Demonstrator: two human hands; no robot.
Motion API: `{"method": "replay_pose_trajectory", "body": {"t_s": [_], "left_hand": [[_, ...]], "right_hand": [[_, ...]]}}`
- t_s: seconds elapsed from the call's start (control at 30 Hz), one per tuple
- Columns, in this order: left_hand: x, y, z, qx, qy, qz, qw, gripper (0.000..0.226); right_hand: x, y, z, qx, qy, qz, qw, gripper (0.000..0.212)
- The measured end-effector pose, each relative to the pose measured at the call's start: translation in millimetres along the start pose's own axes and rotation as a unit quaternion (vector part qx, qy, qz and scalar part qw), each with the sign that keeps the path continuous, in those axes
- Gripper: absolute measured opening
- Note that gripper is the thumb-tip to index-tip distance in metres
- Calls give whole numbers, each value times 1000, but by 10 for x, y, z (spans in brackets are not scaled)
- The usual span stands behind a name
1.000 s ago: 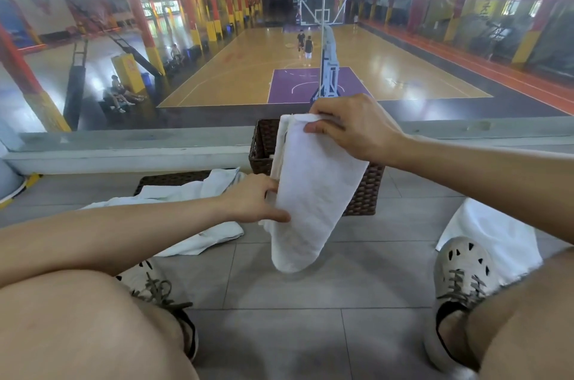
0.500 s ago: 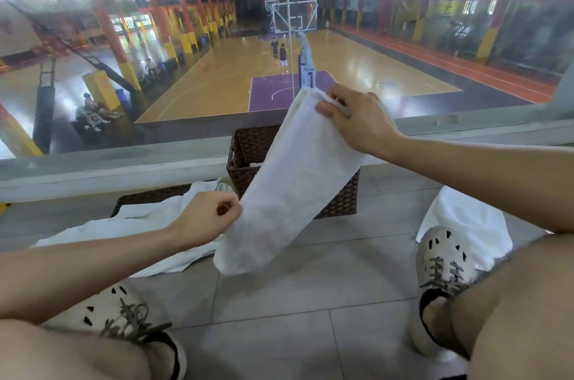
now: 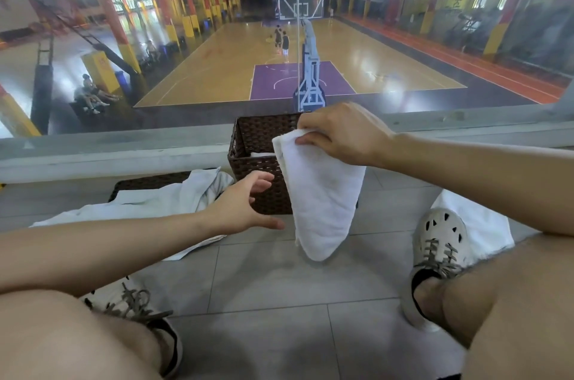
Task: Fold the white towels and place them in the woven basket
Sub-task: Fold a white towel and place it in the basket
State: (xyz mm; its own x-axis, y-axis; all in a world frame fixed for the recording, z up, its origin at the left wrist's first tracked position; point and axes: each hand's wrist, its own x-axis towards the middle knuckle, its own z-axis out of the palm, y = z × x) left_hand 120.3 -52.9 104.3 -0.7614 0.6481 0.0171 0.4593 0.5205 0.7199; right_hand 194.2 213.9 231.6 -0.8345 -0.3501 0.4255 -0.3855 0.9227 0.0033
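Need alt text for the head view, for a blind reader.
A seated person's right hand holds a folded white towel hanging in front of a woven basket, while the open left hand hovers beside it. More white towels lie on the tiled floor.

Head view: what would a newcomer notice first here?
A white towel hangs at centre, pinched at its top by the right hand, in front of the woven basket. The left hand is open just left of it, holding nothing. Behind, a basketball court fills the top half. More towels lie crumpled on the floor at left.
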Motion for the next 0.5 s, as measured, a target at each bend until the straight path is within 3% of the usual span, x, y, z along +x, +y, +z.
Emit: {"method": "replay_pose_trajectory", "body": {"t_s": [0.17, 0.23, 0.37, 0.5], "left_hand": [[185, 141, 93, -53, -6, 0, 999, 110], [200, 52, 118, -69, -19, -20, 997, 94], [-2, -248, 56, 45, -13, -95, 994, 43], [-207, -576, -294, 48, -41, -120, 991, 26]], "right_hand": [[69, -74, -25, -3, 7, -13, 1000, 30], [90, -98, -41, 16, 27, 9, 999, 31], [178, -49, -84, 114, 84, 117, 983, 28], [242, 333, 51, 145, 101, 237, 955, 33]]}}
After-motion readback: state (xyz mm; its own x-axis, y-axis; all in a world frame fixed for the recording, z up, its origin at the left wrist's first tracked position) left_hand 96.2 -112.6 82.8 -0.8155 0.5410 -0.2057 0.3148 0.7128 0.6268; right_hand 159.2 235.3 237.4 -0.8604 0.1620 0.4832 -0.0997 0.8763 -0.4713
